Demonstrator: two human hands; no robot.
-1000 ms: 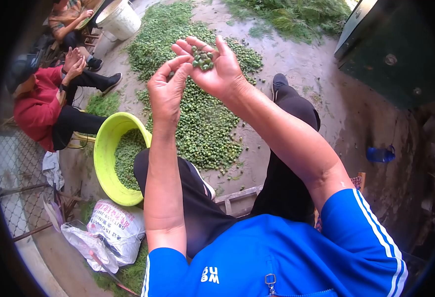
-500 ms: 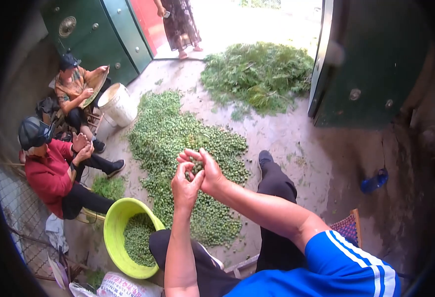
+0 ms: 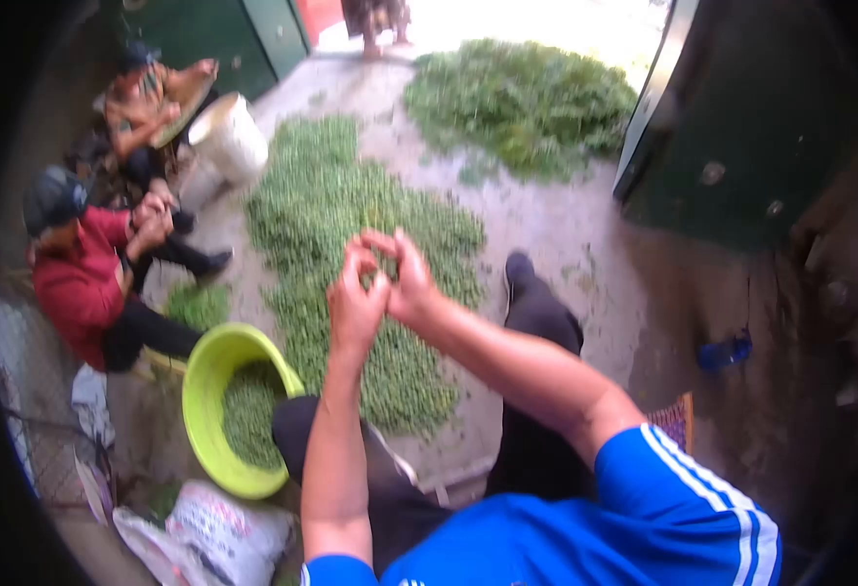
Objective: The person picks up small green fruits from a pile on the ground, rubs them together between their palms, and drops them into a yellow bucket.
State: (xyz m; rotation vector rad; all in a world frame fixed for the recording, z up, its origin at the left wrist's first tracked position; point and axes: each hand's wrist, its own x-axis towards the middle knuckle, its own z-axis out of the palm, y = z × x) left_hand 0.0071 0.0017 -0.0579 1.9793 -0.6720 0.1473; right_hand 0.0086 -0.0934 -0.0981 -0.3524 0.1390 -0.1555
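Note:
My left hand and my right hand are brought together in front of me, above a spread pile of small round green fruits. My left fingers are bent toward the thumb, against the cupped palm of my right hand. What lies between the two hands is blurred and mostly hidden. Beside my left knee a yellow-green tub leans tilted, with more small green fruits inside.
A heap of leafy green cuttings lies by the doorway. Two seated people work on the left, near a white bucket. White sacks stand at lower left. A blue object lies at right; a person's legs show in the doorway.
The view has tipped downward and blurred, so the surroundings sit higher in it. My hands remain together over the pile. The seated person in red has brought both hands closer together.

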